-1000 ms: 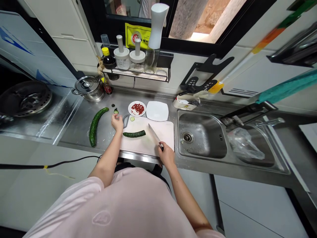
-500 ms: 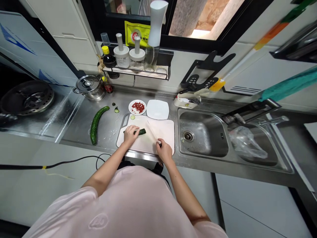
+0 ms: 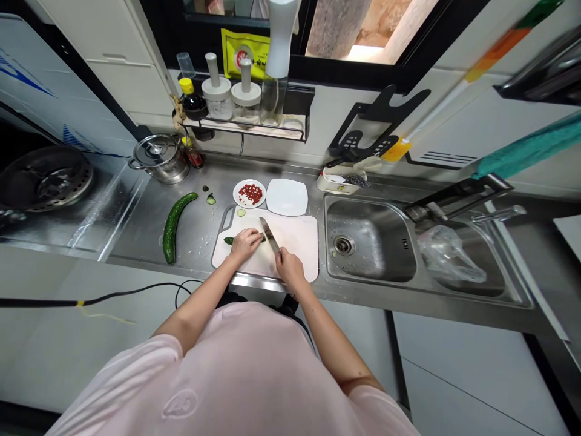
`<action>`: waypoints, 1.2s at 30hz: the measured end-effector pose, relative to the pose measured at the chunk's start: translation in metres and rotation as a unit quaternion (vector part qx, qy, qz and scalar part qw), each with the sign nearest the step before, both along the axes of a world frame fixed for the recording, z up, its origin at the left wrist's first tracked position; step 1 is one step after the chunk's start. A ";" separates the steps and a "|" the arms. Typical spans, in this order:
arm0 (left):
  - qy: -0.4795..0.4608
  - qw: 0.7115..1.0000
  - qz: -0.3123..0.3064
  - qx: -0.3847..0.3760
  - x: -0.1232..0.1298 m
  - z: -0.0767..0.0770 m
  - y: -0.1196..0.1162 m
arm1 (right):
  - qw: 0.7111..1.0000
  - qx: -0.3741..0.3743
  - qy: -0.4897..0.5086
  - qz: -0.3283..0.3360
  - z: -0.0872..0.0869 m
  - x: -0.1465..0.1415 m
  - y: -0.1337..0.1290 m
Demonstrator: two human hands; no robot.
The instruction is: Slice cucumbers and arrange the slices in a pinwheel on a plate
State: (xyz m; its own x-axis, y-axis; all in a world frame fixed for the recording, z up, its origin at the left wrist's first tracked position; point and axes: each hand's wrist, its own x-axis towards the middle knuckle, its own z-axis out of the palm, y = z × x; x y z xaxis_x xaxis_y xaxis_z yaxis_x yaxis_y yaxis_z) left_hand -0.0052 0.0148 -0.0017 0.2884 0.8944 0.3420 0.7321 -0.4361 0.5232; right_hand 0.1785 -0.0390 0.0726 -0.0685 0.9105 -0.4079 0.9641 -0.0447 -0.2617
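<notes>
On the white cutting board [image 3: 295,257], my left hand [image 3: 246,244] is closed over a piece of dark green cucumber [image 3: 229,240], whose ends show on either side of the fingers. My right hand [image 3: 289,266] grips the handle of a kitchen knife [image 3: 269,234]. The blade slants up and left, its edge close to the cucumber's right end; whether it touches cannot be made out. A pale cucumber slice [image 3: 241,212] lies near the board's top left. Left of the board rests a whole curved cucumber [image 3: 175,227] on the steel counter.
Behind the board stand a plate of chopped red pieces [image 3: 249,194] and a white square plate [image 3: 287,197]. Cucumber scraps [image 3: 210,198] lie beside them. A lidded pot [image 3: 161,160] is at back left, a sink [image 3: 372,242] at right, and a condiment shelf [image 3: 254,126] above.
The knife has moved left, from right of the cucumber to its right end. My left hand has shifted right along the cucumber, uncovering its left tip. The view has moved slightly.
</notes>
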 end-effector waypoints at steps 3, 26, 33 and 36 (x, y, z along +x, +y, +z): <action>-0.006 1.000 -0.008 -0.001 0.000 -0.004 0.001 | 1.000 0.000 -0.005 0.006 -0.001 -0.002 0.002; -0.006 1.000 -0.013 0.007 0.001 -0.003 0.001 | 1.000 -0.008 0.004 0.019 0.001 -0.008 0.007; -0.001 1.000 -0.014 0.009 0.001 -0.005 0.001 | 0.999 -0.012 -0.003 0.029 0.001 -0.010 0.007; 0.003 1.000 -0.013 0.015 0.001 -0.007 0.001 | 0.999 -0.021 -0.004 0.036 0.002 -0.006 0.004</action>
State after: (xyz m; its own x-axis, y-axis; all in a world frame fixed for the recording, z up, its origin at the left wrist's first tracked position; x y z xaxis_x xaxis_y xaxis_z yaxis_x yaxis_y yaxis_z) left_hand -0.0046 0.0154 -0.0085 0.3146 0.8757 0.3663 0.7233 -0.4711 0.5049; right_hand 0.1721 -0.0355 0.0750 -0.1300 0.8858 -0.4455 0.9671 0.0141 -0.2541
